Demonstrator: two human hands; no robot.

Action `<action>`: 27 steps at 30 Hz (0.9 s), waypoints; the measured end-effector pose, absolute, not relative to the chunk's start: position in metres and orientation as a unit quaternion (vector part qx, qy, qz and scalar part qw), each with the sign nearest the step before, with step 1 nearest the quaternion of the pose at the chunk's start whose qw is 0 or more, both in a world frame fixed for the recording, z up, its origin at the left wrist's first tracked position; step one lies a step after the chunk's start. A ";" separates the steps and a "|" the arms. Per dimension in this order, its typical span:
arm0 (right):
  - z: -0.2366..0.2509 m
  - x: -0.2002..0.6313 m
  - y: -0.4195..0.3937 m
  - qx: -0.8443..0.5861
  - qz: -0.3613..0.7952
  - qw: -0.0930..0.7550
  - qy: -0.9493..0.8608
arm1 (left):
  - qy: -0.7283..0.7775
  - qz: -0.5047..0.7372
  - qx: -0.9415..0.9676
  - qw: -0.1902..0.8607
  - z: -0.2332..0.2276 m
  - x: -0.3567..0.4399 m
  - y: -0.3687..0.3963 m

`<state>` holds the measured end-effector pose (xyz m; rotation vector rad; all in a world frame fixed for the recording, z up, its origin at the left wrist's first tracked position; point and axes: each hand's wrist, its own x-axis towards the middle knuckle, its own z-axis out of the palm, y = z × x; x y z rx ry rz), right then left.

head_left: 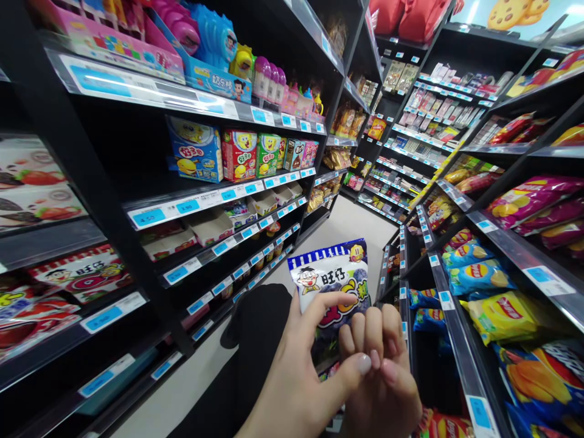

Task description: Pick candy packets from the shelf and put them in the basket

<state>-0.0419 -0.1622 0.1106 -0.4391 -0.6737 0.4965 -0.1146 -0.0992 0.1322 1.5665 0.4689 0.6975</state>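
A purple-and-white gummy candy bag (335, 277) with a striped blue top edge and a cartoon face stands upright in front of me. My left hand (305, 359) holds it at its left side, the index finger across the front and the other fingers hidden behind. My left thumb reaches over to the fingertips of my right hand (381, 365). That hand is closed, its fingers curled in front of the bag's lower right part. Whether anything is inside the curled fingers is hidden.
Shelves of boxed snacks (239, 155) and toy-shaped candy (212, 36) run along the left. Chip bags (502, 316) fill the right-hand shelves, close to my right hand. The pale aisle floor (351, 225) leads to a rear shelf (433, 115) of small packets. A black-clothed leg (260, 328) shows below.
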 end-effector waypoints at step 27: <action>0.104 -0.042 -0.157 -0.215 0.187 0.884 -0.372 | 0.192 0.288 0.703 0.622 0.128 -0.116 -0.096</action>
